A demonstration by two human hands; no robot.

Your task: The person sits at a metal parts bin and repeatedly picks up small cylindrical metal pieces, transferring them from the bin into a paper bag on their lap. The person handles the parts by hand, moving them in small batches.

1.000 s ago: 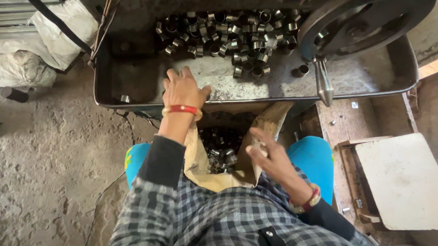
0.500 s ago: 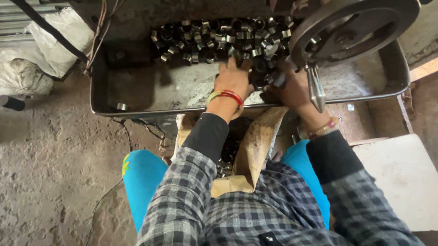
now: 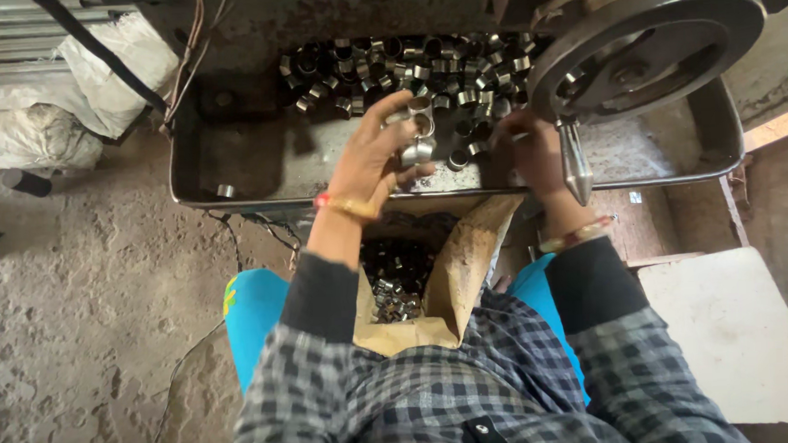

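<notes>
We see white sacks (image 3: 78,93) at far left. Our left hand (image 3: 375,156) lifts over the metal tray (image 3: 233,180), its grip grasping several short metal sleeves (image 3: 417,136). Below, a brown paper bag (image 3: 462,267) holds more. Our right hand (image 3: 533,153) rests in the tray beside the flywheel (image 3: 643,47); its grip we cannot tell.
</notes>
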